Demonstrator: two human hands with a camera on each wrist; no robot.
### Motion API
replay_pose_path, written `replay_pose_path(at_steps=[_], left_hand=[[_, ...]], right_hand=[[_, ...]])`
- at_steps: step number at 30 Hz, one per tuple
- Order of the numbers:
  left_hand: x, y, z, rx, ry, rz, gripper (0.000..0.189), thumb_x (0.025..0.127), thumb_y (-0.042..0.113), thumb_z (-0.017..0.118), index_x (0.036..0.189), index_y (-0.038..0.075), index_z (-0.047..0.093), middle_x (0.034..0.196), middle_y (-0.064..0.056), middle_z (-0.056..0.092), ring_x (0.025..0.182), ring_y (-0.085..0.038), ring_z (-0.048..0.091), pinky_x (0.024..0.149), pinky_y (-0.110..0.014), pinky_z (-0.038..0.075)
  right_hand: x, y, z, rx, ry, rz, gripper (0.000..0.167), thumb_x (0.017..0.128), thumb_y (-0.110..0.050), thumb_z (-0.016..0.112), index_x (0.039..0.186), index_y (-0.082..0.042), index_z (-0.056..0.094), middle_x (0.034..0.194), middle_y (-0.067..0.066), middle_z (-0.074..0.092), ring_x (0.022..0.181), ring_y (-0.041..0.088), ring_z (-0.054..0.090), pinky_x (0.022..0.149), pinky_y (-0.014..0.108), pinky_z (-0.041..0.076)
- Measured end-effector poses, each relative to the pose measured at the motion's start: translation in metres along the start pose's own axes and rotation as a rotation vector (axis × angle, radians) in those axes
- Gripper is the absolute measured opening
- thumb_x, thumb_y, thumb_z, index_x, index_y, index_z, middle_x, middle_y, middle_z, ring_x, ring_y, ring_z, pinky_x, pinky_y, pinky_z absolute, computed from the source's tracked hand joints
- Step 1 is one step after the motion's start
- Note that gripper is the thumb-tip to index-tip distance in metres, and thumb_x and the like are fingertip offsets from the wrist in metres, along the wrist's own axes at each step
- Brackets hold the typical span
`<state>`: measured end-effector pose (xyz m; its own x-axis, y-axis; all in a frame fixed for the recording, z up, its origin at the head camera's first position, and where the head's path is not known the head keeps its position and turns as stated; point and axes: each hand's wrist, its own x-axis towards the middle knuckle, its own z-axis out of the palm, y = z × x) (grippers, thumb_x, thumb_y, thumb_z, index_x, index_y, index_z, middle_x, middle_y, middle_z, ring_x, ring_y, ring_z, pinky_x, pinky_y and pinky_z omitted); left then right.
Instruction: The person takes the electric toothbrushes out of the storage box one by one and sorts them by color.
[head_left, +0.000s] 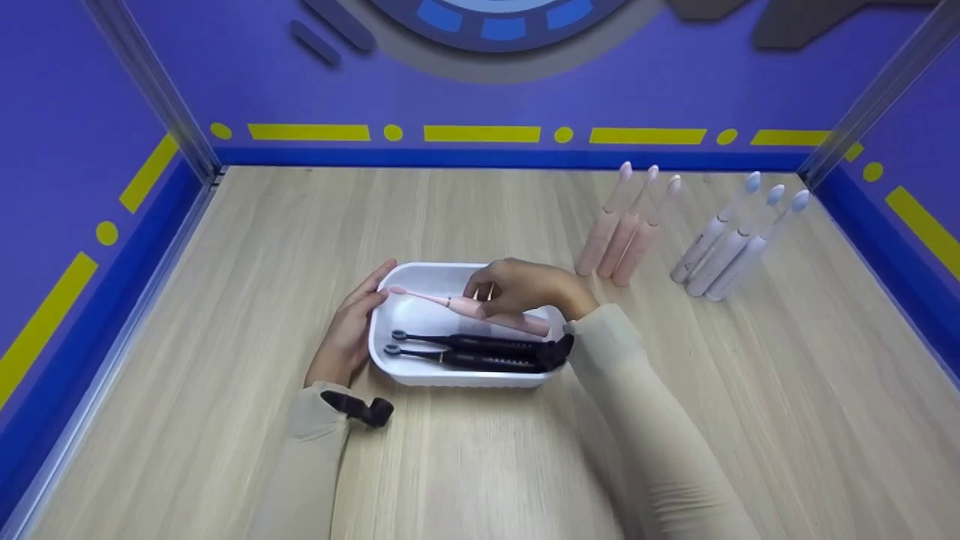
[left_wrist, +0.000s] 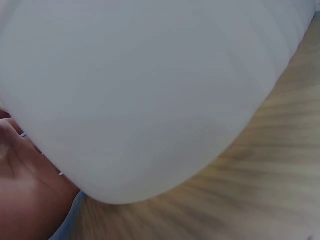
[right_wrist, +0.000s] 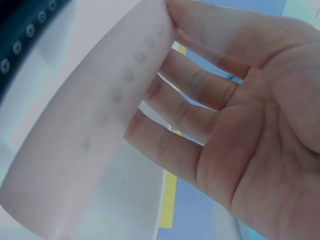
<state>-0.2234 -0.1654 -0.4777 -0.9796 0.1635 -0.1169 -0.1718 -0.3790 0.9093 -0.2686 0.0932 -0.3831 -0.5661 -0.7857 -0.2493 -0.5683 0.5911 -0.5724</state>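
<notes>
A white plastic basket (head_left: 465, 379) sits on the table in front of the person. My left hand (head_left: 349, 330) holds its left end, thumb at the rim; in the left wrist view the palm (left_wrist: 30, 185) lies against the basket's outer wall (left_wrist: 145, 100). Inside the basket, my right hand (head_left: 517, 289) pinches a pink electric toothbrush (head_left: 517, 322) by its handle, the brush head pointing left. The right wrist view shows thumb and fingertips along the pink handle (right_wrist: 85, 125). Below it lie two black electric toothbrushes (head_left: 487, 361), side by side with heads to the left.
Several pink electric toothbrushes, among them one in front (head_left: 637, 251), stand upright at the back right. Right of them stand white electric toothbrushes (head_left: 724, 259) with bluish heads. Blue-purple panels (head_left: 480, 97) enclose the wooden table (head_left: 300, 217) at the back and sides.
</notes>
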Motion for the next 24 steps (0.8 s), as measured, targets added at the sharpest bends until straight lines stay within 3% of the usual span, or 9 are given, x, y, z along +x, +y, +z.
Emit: replay_pose_path(at_steps=[15,24], left_hand=[[-0.001,-0.001,0.000,0.002,0.002,-0.022,0.051,0.100,0.008,0.032,0.151,0.012,0.030,0.161,-0.001,0.022,0.148,-0.014,0.018,0.121,-0.028,0.014],[-0.001,-0.002,-0.001,-0.001,-0.020,0.023,0.052,0.100,0.005,0.030,0.152,0.006,0.026,0.160,-0.006,0.022,0.148,-0.019,0.016,0.122,-0.032,0.011]], right_hand=[[-0.012,-0.001,-0.006,0.032,0.061,-0.033,0.030,0.090,-0.014,0.065,0.119,-0.006,0.064,0.103,0.010,0.070,0.098,0.021,0.064,0.088,0.035,0.052],[-0.021,-0.002,-0.010,0.082,0.125,-0.059,0.029,0.090,-0.012,0.065,0.119,-0.006,0.065,0.102,0.008,0.070,0.097,0.019,0.063,0.085,0.034,0.052]])
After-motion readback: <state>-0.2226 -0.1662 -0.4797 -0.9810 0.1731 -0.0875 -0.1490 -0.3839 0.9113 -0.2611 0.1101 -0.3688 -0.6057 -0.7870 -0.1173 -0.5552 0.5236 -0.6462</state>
